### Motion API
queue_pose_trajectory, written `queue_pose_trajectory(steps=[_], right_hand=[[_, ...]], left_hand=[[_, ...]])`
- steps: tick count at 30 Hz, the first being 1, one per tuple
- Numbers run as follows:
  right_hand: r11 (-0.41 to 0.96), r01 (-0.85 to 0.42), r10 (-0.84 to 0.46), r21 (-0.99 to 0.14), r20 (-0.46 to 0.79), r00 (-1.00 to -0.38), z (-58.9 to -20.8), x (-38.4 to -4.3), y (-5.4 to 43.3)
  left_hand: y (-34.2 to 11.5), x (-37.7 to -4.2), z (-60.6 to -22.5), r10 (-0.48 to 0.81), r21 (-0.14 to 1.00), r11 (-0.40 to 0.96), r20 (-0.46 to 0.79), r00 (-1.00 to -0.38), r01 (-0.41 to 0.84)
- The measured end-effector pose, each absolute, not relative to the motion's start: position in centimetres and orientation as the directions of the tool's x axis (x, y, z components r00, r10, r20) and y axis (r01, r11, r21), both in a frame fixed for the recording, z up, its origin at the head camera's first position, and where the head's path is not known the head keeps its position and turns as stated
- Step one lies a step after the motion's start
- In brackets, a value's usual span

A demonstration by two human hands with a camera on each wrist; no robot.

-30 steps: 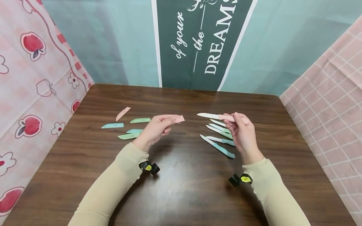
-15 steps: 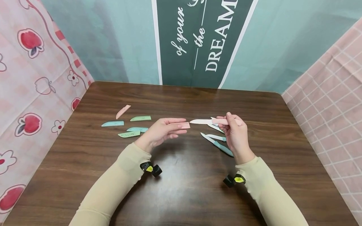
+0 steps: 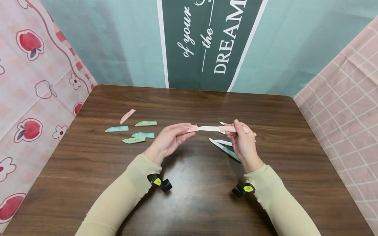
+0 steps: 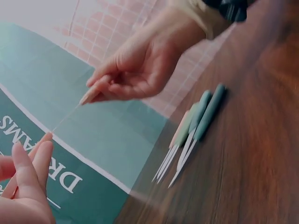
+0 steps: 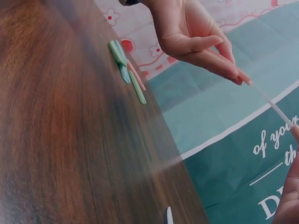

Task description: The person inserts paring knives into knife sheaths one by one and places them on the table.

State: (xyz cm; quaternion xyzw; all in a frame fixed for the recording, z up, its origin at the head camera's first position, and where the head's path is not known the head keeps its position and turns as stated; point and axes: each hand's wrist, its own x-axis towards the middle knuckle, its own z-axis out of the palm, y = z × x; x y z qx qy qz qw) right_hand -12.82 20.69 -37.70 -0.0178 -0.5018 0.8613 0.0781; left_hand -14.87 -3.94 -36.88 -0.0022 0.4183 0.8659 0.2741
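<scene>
In the head view my left hand pinches a pink knife sheath between thumb and fingers, its mouth facing right. My right hand grips the pink handle of a paring knife with a white blade. The blade points left, and its tip meets the sheath's mouth; most of the blade still shows. Under the right hand lie more knives, partly hidden, among them a teal-handled knife. From the left wrist view, several knives with teal, green and pink handles lie side by side.
Loose sheaths lie on the left of the brown table: a pink sheath, a blue sheath, a green sheath, plus a green sheath overlapping another blue sheath. Hanging cloths border the table's back and sides.
The right hand has brought the knife left and slightly down, closing the gap to the sheath. My left hand has moved slightly right and turned the sheath level with the blade.
</scene>
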Motion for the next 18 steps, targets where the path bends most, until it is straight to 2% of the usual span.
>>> queue_pose_trajectory(steps=[11,18], right_hand=[[-0.528,-0.099,0.138,-0.844,0.030,-0.990,-37.74,-12.74,20.69],[-0.495,-0.096,0.133,-0.864,0.034,-0.990,-37.99,-12.96,20.39]], left_hand=[[-3.52,-14.20,-36.75,0.433,0.635,-0.633,-0.184,-0.882,-0.443],[-3.21,-14.09,-36.81,0.364,0.674,-0.628,-0.187,-0.912,-0.389]])
